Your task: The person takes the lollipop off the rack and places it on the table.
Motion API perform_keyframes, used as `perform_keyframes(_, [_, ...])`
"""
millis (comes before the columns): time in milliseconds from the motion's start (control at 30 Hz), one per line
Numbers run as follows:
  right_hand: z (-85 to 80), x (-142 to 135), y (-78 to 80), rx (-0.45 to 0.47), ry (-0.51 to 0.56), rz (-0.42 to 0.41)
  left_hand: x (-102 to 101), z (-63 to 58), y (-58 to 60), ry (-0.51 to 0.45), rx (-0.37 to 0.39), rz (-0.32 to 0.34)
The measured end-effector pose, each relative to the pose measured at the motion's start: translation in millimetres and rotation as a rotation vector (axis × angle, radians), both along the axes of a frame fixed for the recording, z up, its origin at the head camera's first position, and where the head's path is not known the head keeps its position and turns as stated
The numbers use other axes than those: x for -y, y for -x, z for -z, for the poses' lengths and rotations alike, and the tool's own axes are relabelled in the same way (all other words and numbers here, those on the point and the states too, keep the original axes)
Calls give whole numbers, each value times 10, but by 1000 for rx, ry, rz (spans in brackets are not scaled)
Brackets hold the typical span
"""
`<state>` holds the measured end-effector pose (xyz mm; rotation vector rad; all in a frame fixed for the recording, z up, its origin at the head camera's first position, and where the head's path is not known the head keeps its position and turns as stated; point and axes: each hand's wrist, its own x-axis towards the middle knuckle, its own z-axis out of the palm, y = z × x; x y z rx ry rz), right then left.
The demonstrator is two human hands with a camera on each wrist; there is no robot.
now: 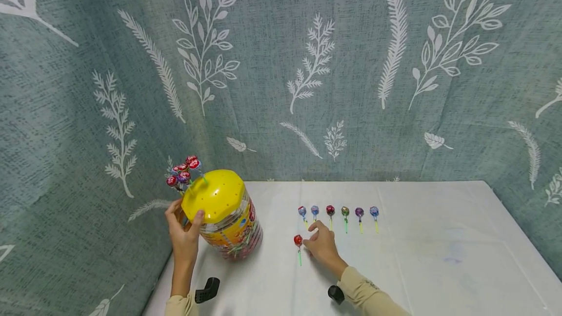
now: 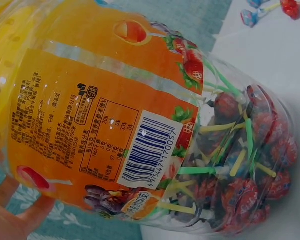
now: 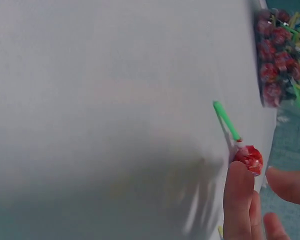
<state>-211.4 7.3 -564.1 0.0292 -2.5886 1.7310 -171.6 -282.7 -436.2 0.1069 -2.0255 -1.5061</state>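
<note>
On the left, a clear plastic jar with a yellow lid leans toward the left hand. That hand grips the lid's edge, thumb on top and the other fingers at the side. In the left wrist view, many wrapped lollipops show through the jar's wall. A red lollipop with a green stick lies on the white table. The right hand is beside its head, forefinger at the wrapper and thumb apart in the right wrist view; whether the forefinger touches it I cannot tell.
Beyond the right hand lies a row of several lollipops in different colours. More lollipops stand by their sticks in the lid's far left side. The white table meets a green leaf-patterned curtain behind and at the left.
</note>
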Motion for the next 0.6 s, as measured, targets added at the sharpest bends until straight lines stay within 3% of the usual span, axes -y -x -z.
perform_keyframes(233, [-109,-44,77,17,8,2,-6,-25,-8,0,-12,12])
perform_keyframes(600, [-492,-49,203,-22,150,-95,4,-20,-18,-7,-1,23])
